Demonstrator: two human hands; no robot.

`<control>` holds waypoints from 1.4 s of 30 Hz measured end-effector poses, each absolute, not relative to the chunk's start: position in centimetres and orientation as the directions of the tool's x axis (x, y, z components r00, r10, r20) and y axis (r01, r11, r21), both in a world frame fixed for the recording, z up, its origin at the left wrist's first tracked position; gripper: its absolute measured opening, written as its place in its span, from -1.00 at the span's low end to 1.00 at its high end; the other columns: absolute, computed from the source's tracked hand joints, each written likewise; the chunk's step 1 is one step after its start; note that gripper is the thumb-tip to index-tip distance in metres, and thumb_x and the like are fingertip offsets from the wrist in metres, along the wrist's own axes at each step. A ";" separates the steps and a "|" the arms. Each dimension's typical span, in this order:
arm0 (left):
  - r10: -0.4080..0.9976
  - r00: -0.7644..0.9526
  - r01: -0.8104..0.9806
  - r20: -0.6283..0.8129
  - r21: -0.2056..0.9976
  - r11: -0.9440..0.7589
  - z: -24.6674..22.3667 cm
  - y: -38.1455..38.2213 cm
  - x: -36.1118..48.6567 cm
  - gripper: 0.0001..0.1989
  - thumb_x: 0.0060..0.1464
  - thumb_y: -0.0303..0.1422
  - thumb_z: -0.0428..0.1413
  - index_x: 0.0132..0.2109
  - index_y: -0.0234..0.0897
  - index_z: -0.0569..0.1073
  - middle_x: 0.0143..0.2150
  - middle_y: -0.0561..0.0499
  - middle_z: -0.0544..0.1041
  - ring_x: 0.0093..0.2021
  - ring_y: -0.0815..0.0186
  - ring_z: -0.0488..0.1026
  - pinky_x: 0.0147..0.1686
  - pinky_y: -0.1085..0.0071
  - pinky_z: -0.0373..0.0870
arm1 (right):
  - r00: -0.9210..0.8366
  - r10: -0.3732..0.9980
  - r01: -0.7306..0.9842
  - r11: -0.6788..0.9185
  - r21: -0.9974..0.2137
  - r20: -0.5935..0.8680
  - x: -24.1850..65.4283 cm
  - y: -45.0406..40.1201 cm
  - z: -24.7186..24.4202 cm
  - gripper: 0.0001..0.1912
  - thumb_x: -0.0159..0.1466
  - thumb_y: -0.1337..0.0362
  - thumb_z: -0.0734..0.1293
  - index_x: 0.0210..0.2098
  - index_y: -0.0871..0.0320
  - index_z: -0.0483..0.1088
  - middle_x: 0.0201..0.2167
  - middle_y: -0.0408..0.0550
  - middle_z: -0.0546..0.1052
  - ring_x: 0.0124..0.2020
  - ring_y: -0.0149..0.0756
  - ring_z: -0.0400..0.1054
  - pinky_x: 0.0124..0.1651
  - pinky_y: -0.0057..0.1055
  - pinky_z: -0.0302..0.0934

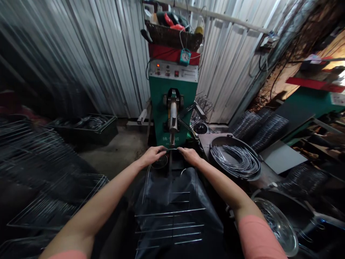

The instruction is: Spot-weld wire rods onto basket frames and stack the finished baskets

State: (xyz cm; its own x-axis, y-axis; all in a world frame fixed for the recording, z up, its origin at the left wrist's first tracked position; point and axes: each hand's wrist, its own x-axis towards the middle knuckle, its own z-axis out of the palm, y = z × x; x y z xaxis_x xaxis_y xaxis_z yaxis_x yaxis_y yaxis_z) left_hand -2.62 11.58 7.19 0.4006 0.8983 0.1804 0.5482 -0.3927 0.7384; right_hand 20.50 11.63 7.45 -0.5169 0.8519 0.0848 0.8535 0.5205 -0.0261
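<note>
Both my arms reach forward to a green spot welding machine [175, 81]. My left hand [153, 155] is closed with its fingertips on the left end of a thin metal wire [172, 149]. My right hand [190, 156] pinches the right end of this wire. The wire runs roughly level between the hands, just under the tip of the machine's upper electrode [173, 136]; I cannot tell whether they touch. A wire rack [172, 213] with several parallel rods rests on the dark apron [159, 198] over my lap.
On the right, a round black pan [235, 138] holds a coil of wires [234, 162], with a clear bowl [280, 223] nearer me. Stacked wire racks [54, 201] stand at left. Behind them lies a green metal bin [107, 129]. A corrugated metal wall [107, 46] rises behind.
</note>
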 end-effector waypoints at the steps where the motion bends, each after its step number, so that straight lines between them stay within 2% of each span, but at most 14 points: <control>1: 0.882 0.422 0.564 0.208 0.701 -0.436 7.0 11.9 -2.4 -0.65 0.06 -0.17 -0.03 -0.09 -0.22 0.48 -0.26 0.02 0.58 -0.30 0.29 0.48 -0.24 0.40 0.36 | -0.522 0.850 0.852 0.524 -0.007 0.071 20.6 11.8 7.3 -0.64 0.35 0.31 0.04 0.12 0.09 0.19 -0.17 0.03 0.47 -0.23 -0.27 0.39 -0.28 -0.47 0.14; 3: 0.860 0.456 0.589 0.228 0.647 -0.484 6.3 12.4 -1.9 -0.64 0.09 -0.18 -0.05 -0.05 -0.21 0.46 -0.12 -0.01 0.56 -0.15 0.25 0.48 -0.13 0.39 0.32 | -0.544 0.837 0.839 0.544 0.026 0.050 20.7 12.1 7.0 -0.63 0.33 0.35 0.05 0.11 0.14 0.20 -0.16 0.06 0.46 -0.24 -0.25 0.39 -0.30 -0.46 0.15; 4: 0.858 0.461 0.613 0.225 0.619 -0.491 5.9 12.7 -1.8 -0.64 0.11 -0.20 -0.07 -0.03 -0.21 0.45 -0.11 -0.02 0.56 -0.13 0.25 0.47 -0.12 0.39 0.32 | -0.559 0.828 0.829 0.558 0.035 0.042 20.7 12.2 6.9 -0.63 0.32 0.37 0.05 0.09 0.15 0.21 -0.16 0.08 0.45 -0.25 -0.24 0.39 -0.30 -0.45 0.15; 10: 0.877 0.427 0.787 0.220 0.386 -0.480 4.4 14.2 -1.8 -0.69 0.15 -0.30 -0.09 -0.02 -0.11 0.44 -0.20 0.00 0.58 -0.21 0.29 0.49 -0.23 0.45 0.32 | -0.600 0.800 0.800 0.600 0.003 -0.004 20.1 14.0 6.5 -0.65 0.29 0.41 0.08 0.04 0.17 0.25 -0.16 0.06 0.44 -0.28 -0.28 0.38 -0.32 -0.47 0.14; 14: 0.888 0.421 0.835 0.186 0.303 -0.459 5.0 15.5 -2.1 -0.68 0.16 -0.31 -0.11 -0.02 -0.12 0.44 -0.23 -0.04 0.58 -0.26 0.25 0.50 -0.29 0.43 0.31 | -0.593 0.802 0.799 0.597 -0.075 0.070 19.9 16.2 5.9 -0.70 0.32 0.37 0.08 0.00 0.15 0.28 -0.22 0.02 0.45 -0.30 -0.31 0.36 -0.32 -0.49 0.11; 20: 0.898 0.407 0.843 0.168 0.309 -0.440 5.1 16.7 -2.1 -0.68 0.15 -0.31 -0.11 -0.02 -0.12 0.44 -0.27 -0.04 0.58 -0.29 0.25 0.49 -0.33 0.44 0.29 | -0.611 0.777 0.753 0.629 -0.195 0.152 20.0 18.4 4.5 -0.75 0.32 0.36 0.11 -0.06 0.15 0.32 -0.31 -0.04 0.45 -0.36 -0.38 0.31 -0.34 -0.53 0.06; 25: 0.906 0.390 0.826 0.167 0.372 -0.424 4.6 17.1 -2.2 -0.69 0.14 -0.29 -0.09 -0.04 -0.07 0.44 -0.31 0.03 0.58 -0.28 0.29 0.49 -0.33 0.48 0.28 | -0.607 0.772 0.726 0.635 -0.264 0.187 20.1 18.9 4.2 -0.76 0.31 0.39 0.13 -0.09 0.16 0.33 -0.33 -0.07 0.46 -0.37 -0.39 0.30 -0.35 -0.53 0.04; 28: 0.907 0.385 0.820 0.172 0.387 -0.422 4.6 17.1 -2.1 -0.70 0.15 -0.28 -0.09 -0.05 -0.06 0.45 -0.30 0.03 0.58 -0.29 0.29 0.49 -0.32 0.47 0.27 | -0.608 0.776 0.736 0.630 -0.250 0.167 20.1 18.9 4.5 -0.75 0.31 0.39 0.12 -0.07 0.15 0.33 -0.32 -0.06 0.47 -0.37 -0.38 0.31 -0.35 -0.53 0.04; 33: 0.905 0.390 0.833 0.171 0.353 -0.426 4.5 16.9 -1.9 -0.69 0.15 -0.31 -0.11 -0.03 -0.10 0.44 -0.28 -0.01 0.58 -0.30 0.27 0.49 -0.34 0.46 0.27 | -0.591 0.802 0.794 0.598 -0.110 0.087 20.0 18.2 5.1 -0.71 0.31 0.37 0.10 -0.03 0.14 0.30 -0.27 -0.02 0.47 -0.37 -0.33 0.33 -0.39 -0.49 0.02; 35: 0.904 0.390 0.830 0.177 0.358 -0.428 4.5 16.8 -1.9 -0.69 0.15 -0.31 -0.11 -0.04 -0.10 0.44 -0.30 0.00 0.58 -0.31 0.28 0.49 -0.35 0.46 0.27 | -0.585 0.809 0.804 0.588 -0.090 0.067 19.9 18.1 5.3 -0.70 0.31 0.37 0.09 -0.01 0.13 0.29 -0.26 -0.01 0.47 -0.36 -0.32 0.34 -0.39 -0.48 0.02; 42: 0.895 0.412 0.773 0.172 0.455 -0.443 4.5 17.2 -1.9 -0.69 0.15 -0.30 -0.12 -0.08 -0.14 0.47 -0.26 -0.03 0.59 -0.27 0.25 0.50 -0.32 0.45 0.28 | -0.603 0.792 0.771 0.609 -0.186 0.095 19.9 18.4 5.4 -0.78 0.32 0.39 0.12 -0.10 0.15 0.32 -0.30 -0.04 0.47 -0.32 -0.35 0.33 -0.34 -0.51 0.03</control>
State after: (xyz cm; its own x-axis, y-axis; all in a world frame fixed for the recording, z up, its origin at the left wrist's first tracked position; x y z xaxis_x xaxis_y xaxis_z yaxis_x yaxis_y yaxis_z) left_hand -1.94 17.17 4.46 0.4115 0.8949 0.1724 0.7725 -0.4429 0.4550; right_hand 19.93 18.44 5.44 -0.6028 0.7923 0.0945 0.7711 0.6089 -0.1861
